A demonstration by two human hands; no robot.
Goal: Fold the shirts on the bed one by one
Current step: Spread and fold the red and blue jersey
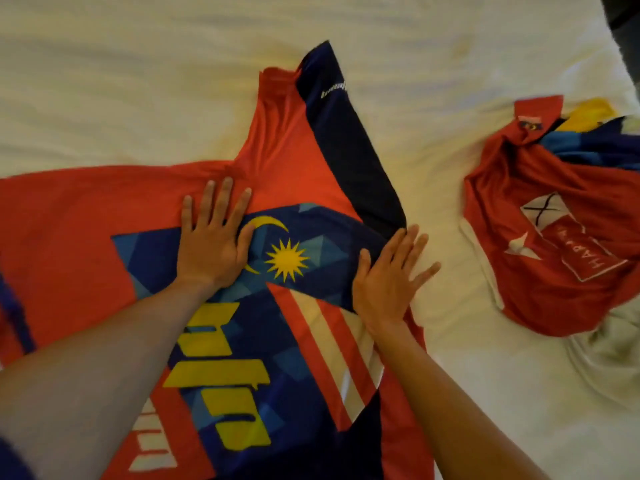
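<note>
A red and navy shirt (pixel 294 174) with a yellow sun, a crescent and yellow lettering lies spread across the white bed. One navy-trimmed sleeve points toward the far side. My left hand (pixel 211 237) presses flat on the chest with straight fingers, just left of the crescent. At the shirt's right edge my right hand (pixel 388 278) lies flat, its fingers reaching onto the sheet. A second red shirt (pixel 554 244) with white print lies crumpled at the right.
The white bed sheet (pixel 138 81) stretches wide beyond the shirts. Blue and yellow cloth (pixel 595 133) shows behind the crumpled shirt. Pale fabric (pixel 609 358) bunches at the right edge. A dark object (pixel 627 15) sits in the top right corner.
</note>
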